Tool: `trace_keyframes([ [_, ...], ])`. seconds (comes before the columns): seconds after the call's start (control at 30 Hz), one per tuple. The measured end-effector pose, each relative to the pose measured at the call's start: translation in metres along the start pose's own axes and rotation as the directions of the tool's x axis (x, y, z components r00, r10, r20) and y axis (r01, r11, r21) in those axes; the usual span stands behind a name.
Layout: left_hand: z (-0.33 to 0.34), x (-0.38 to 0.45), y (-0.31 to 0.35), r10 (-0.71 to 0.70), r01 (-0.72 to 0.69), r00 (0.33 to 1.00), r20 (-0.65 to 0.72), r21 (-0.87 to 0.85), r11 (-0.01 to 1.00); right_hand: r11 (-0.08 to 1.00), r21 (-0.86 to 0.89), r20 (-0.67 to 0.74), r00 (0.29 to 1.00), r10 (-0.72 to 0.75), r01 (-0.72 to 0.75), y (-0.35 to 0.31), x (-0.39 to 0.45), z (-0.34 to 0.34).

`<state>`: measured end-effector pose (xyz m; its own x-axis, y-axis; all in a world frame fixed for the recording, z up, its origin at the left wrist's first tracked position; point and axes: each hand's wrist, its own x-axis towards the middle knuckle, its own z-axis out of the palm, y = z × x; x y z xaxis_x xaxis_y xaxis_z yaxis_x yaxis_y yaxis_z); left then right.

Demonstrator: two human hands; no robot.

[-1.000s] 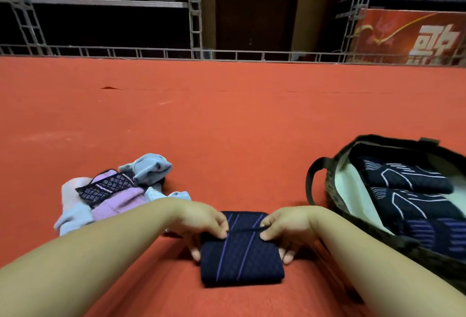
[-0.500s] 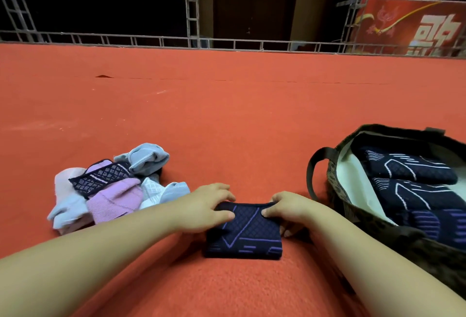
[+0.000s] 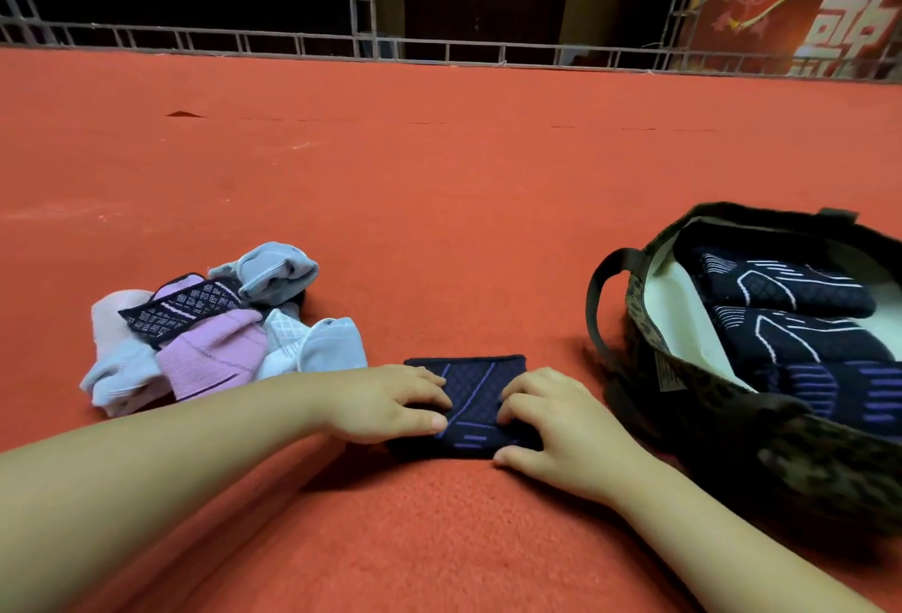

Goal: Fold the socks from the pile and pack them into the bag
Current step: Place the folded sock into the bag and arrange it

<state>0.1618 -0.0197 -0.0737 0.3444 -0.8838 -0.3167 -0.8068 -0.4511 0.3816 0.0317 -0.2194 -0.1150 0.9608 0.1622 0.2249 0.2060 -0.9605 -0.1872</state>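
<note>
Navy folded sock (image 3: pixel 476 385) under flat, relaxed fingers of left hand (image 3: pixel 390 405) and right hand (image 3: pixel 556 427).

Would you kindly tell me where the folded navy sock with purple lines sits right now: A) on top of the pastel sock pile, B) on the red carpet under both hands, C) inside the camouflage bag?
B: the folded navy sock with purple lines lies on the red carpet, pressed by the left hand and right hand.

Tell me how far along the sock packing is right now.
Done: dark folded socks already lie in the bag. In hand: the left hand and right hand press a folded navy sock flat on the red floor. Left: the pile of pink, grey and white socks.
</note>
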Motion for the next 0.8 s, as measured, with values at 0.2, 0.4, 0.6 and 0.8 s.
trace_keyframes([
  [0.2,0.010,-0.009,0.003,-0.038,0.053,0.994,-0.103,0.147,0.988,0.995,-0.033,-0.010,0.995,-0.098,0.098,-0.011,0.007,-0.008],
  [0.4,0.018,-0.022,0.023,-0.037,0.089,0.960,-0.279,0.176,0.980,0.971,0.230,0.087,0.995,0.054,-0.072,-0.017,-0.008,-0.024],
  [0.6,0.015,-0.032,0.029,-0.122,0.100,0.984,-0.126,-0.170,0.980,0.900,0.380,0.048,0.976,0.213,-0.215,-0.025,-0.023,-0.027],
  [0.8,0.017,-0.017,0.019,-0.301,0.192,0.948,-0.108,-0.558,0.807,0.815,0.410,-0.031,0.887,0.461,-0.409,-0.020,-0.013,-0.022],
])
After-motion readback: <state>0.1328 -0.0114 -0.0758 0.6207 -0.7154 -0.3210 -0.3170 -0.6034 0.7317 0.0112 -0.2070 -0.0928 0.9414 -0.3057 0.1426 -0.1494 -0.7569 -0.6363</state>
